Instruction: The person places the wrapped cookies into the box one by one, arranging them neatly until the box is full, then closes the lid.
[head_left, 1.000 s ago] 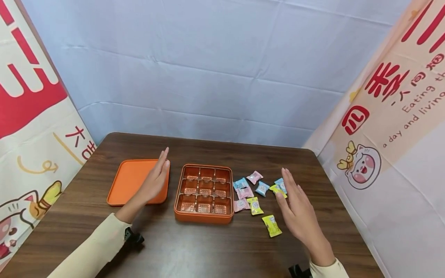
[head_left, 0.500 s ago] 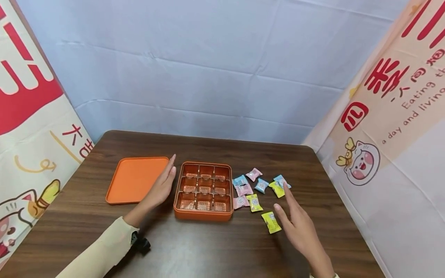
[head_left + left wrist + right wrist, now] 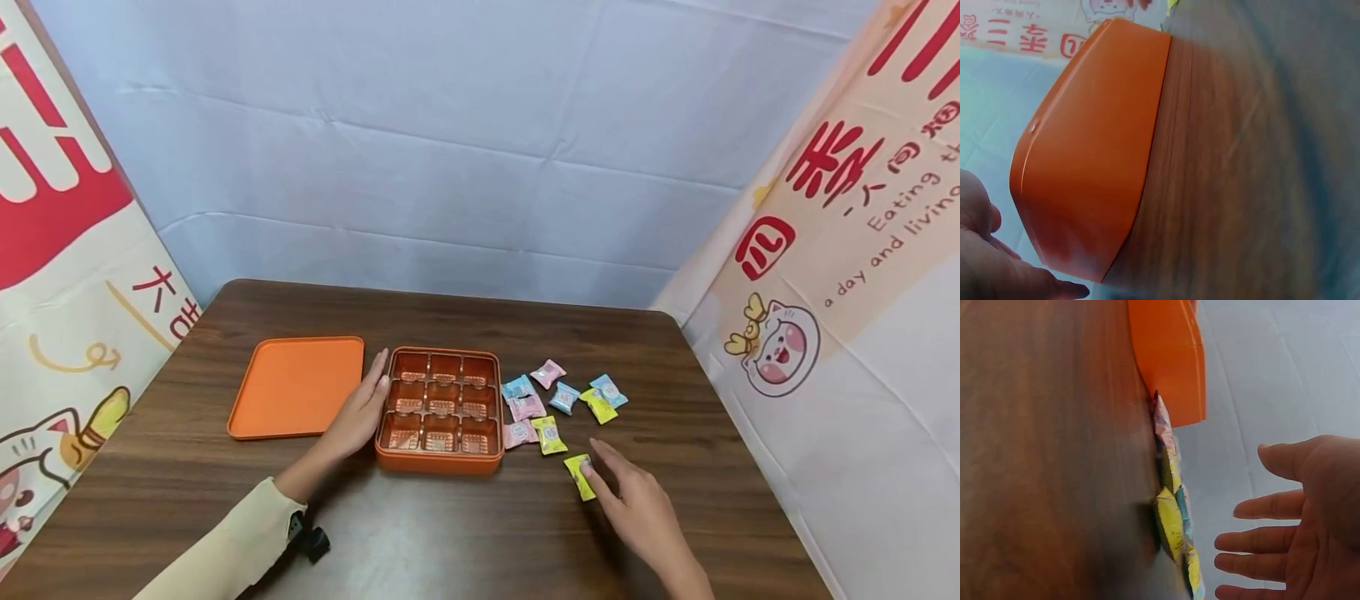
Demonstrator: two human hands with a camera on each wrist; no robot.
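An orange box [image 3: 442,464] with a clear, nine-compartment insert sits mid-table, its compartments bare. Along its left side lies my left hand [image 3: 362,417], fingers straight, at the rim. The left wrist view has this hand [image 3: 997,262] at a corner of the orange box [image 3: 1091,137]. To the right, my right hand [image 3: 641,508] hovers over the nearest yellow wrapped candy [image 3: 578,477], thumb and index overlapping it in the head view. In the right wrist view the right hand's fingers [image 3: 1260,539] are spread and apart from the yellow candy [image 3: 1170,524].
Several more wrapped candies, such as a pink candy [image 3: 520,433], a blue candy [image 3: 564,398] and a yellow candy [image 3: 550,436], lie right of the box. The flat orange lid [image 3: 296,387] rests left of it. A pale cloth [image 3: 450,167] hangs behind the wooden table [image 3: 420,542].
My left hand has moved right, from over the lid to the box's left side. My right hand has come down and left to the nearest yellow candy. Box and candies stay put.
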